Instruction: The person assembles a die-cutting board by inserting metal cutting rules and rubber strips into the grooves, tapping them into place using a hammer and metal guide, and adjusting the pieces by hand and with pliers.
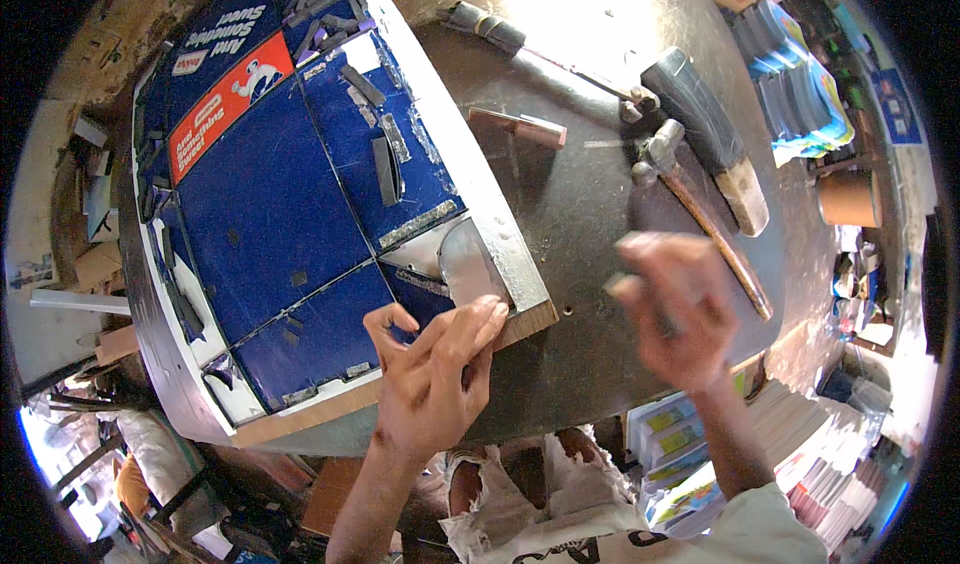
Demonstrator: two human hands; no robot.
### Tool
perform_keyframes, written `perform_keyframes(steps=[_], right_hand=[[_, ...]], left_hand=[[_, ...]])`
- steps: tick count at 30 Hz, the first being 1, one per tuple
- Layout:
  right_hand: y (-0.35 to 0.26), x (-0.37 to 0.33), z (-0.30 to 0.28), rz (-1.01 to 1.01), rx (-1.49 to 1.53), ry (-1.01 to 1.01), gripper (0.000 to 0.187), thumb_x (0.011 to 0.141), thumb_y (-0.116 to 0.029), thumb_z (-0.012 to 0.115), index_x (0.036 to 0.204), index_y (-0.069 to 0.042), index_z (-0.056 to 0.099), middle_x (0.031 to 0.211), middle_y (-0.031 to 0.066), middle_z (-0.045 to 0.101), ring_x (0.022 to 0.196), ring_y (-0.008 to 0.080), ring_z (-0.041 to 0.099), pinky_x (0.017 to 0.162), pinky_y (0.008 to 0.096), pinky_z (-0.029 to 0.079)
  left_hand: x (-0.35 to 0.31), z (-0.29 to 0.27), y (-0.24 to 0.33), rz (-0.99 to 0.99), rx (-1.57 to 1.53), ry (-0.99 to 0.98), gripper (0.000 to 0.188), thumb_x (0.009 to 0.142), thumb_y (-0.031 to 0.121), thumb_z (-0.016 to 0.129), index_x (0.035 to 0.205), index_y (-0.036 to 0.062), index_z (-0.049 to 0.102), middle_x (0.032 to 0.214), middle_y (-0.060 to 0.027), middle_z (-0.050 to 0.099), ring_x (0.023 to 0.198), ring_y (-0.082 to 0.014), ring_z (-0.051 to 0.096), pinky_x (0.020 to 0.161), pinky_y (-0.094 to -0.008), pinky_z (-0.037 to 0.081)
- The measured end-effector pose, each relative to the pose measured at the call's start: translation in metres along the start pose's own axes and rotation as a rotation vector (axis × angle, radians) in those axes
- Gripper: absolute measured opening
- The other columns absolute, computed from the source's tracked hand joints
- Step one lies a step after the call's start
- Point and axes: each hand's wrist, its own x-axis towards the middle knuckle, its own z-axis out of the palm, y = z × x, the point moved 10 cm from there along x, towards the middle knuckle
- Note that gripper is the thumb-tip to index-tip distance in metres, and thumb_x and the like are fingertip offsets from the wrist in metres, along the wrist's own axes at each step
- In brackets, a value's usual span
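A large blue panel [270, 254] with a white rim lies flat on the dark table. Over its near right corner is my left hand [435, 369], closed, its thumb and fingertips pressed together at the lower edge of a thin grey piece with a rounded top [467, 254]. My right hand [685, 314] is raised over the table to the right of that corner, fingers bent and smeared by motion; whether it holds anything I cannot make out. Near it lies a hammer with a wooden handle [705, 209].
Dark strips [385, 169] are scattered over the panel. Farther back lie a hammer with a wrapped grip [490, 29], a black-covered wooden piece [700, 114] and a small folded strip [520, 127]. Stacked printed sheets [800, 444] stand beyond the table's right edge.
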Motion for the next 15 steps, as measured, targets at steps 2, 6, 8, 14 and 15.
perform_keyframes(steps=[2, 6, 8, 14, 15], right_hand=[[0.032, 0.008, -0.026, 0.147, -0.339, 0.035, 0.046, 0.080, -0.010, 0.074, 0.123, -0.002, 0.057, 0.108, 0.0127, 0.061, 0.095, 0.0326, 0.060, 0.083, 0.0391, 0.051], [0.086, -0.008, -0.032, 0.196, -0.552, -0.180, 0.037, 0.085, -0.014, 0.071, 0.116, -0.001, 0.054, 0.099, 0.0156, 0.058, 0.091, 0.0359, 0.058, 0.079, 0.0403, 0.048], [0.080, -0.015, -0.031, 0.281, -0.469, -0.193, 0.031, 0.089, -0.013, 0.066, 0.114, 0.000, 0.053, 0.098, 0.0170, 0.057, 0.088, 0.0360, 0.057, 0.076, 0.0407, 0.048], [-0.003, -0.086, -0.007, 0.717, 0.306, -0.467, 0.038, 0.097, -0.026, 0.052, 0.125, -0.002, 0.042, 0.086, 0.0207, 0.063, 0.072, 0.0399, 0.064, 0.064, 0.0473, 0.052], [-0.023, -0.075, 0.003, 0.615, 0.251, -0.544, 0.038, 0.097, -0.023, 0.054, 0.126, -0.002, 0.041, 0.084, 0.0214, 0.062, 0.071, 0.0397, 0.066, 0.061, 0.0472, 0.052]], left_hand=[[-0.004, -0.003, 0.001, 0.001, 0.020, 0.022, 0.051, 0.075, -0.005, 0.073, 0.120, 0.0103, 0.056, 0.116, -0.0029, 0.068, 0.092, -0.0109, 0.067, 0.080, -0.0391, 0.028], [0.002, -0.003, 0.010, -0.009, 0.017, 0.066, 0.050, 0.075, -0.006, 0.072, 0.120, 0.0076, 0.055, 0.113, -0.0038, 0.069, 0.092, -0.0092, 0.067, 0.078, -0.0400, 0.026], [0.003, -0.004, 0.012, -0.008, 0.035, 0.103, 0.051, 0.076, -0.008, 0.070, 0.122, 0.0040, 0.053, 0.112, -0.0054, 0.069, 0.091, -0.0089, 0.067, 0.077, -0.0402, 0.024], [0.004, -0.006, 0.017, 0.009, 0.073, 0.085, 0.054, 0.077, -0.009, 0.068, 0.126, 0.0003, 0.050, 0.110, -0.0074, 0.070, 0.087, -0.0102, 0.066, 0.074, -0.0405, 0.022], [0.003, -0.005, 0.015, 0.007, 0.072, 0.083, 0.054, 0.077, -0.009, 0.068, 0.126, 0.0003, 0.050, 0.110, -0.0074, 0.070, 0.087, -0.0102, 0.066, 0.074, -0.0405, 0.022]])
